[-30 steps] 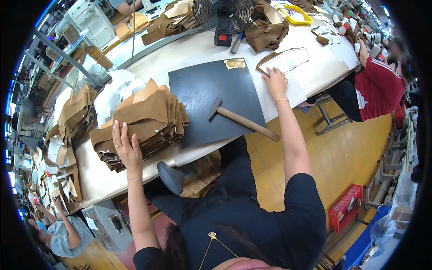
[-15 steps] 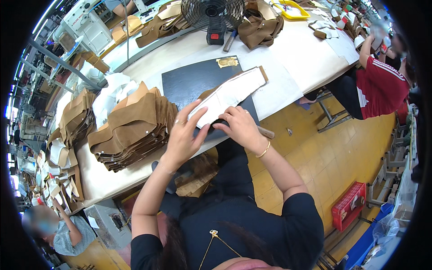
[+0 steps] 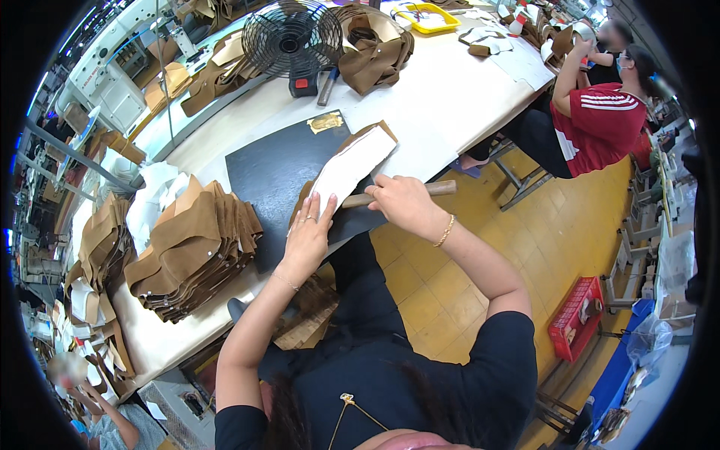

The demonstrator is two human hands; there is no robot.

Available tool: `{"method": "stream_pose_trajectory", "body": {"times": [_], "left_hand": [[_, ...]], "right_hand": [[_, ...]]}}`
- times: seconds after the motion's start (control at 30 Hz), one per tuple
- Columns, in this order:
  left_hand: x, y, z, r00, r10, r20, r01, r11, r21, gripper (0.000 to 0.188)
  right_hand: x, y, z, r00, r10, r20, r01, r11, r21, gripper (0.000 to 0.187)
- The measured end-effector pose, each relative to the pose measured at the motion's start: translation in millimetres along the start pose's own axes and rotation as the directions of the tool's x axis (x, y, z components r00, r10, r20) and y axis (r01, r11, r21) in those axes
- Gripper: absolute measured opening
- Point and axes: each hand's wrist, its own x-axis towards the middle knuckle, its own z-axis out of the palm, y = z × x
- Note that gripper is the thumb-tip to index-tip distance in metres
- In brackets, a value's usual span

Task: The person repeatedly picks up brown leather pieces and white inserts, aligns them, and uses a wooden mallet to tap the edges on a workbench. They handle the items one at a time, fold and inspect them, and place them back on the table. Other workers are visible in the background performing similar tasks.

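A long curved piece (image 3: pixel 349 166) of brown leather-like material with a white backing lies slantwise on a black mat (image 3: pixel 259 166). My left hand (image 3: pixel 306 238) rests on its near end, fingers stretched out flat and holding nothing. Just to the right, my right hand (image 3: pixel 405 204) is closed around a hammer by its wooden handle (image 3: pixel 442 187). The handle points right, past the table edge, with its other end beside the white backing. I cannot make out the hammer's head. A yellowish patch (image 3: pixel 326 122) marks the mat's far edge.
Left of the mat rises a stack of brown pieces (image 3: pixel 199 247). Behind it stand a black fan (image 3: pixel 292 41), another wooden-handled tool (image 3: pixel 327 88), more brown pieces (image 3: pixel 377 64) and a yellow tray (image 3: pixel 426 19). A person in red (image 3: pixel 607 124) sits at right; a red crate (image 3: pixel 576 319) stands lower right.
My right hand has taken hold of the hammer, and its handle has swung up level. My left hand now lies flat on the piece's near end. The whole view has shifted slightly.
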Motion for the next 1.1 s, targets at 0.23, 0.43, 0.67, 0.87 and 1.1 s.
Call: {"method": "stream_pose_trajectory", "body": {"times": [0.23, 0.43, 0.67, 0.87, 1.1], "left_hand": [[-40, -10, -9, 0.993, -0.068, 0.097, 0.050, 0.984, 0.172, 0.071], [-87, 22, -37, 0.979, -0.136, 0.148, 0.089, 0.954, 0.286, 0.053], [39, 8, -48, 0.996, -0.044, -0.072, 0.032, 0.987, -0.160, 0.041], [118, 2, 7, 0.962, -0.172, -0.211, 0.114, 0.958, -0.263, 0.038], [133, -2, 11, 0.957, -0.286, -0.047, 0.235, 0.861, -0.450, 0.024]], "right_hand": [[-31, 45, -64, 0.919, 0.152, 0.365, -0.212, 0.969, 0.130, 0.031], [-94, 50, -25, 0.956, 0.262, 0.131, -0.220, 0.344, 0.913, 0.038], [-48, 23, -7, 0.827, 0.554, -0.093, -0.059, 0.250, 0.966, 0.040], [-4, 10, 24, 0.867, 0.374, -0.330, -0.261, 0.904, 0.338, 0.036], [14, 7, 26, 0.873, 0.457, -0.170, -0.399, 0.870, 0.289, 0.037]]}}
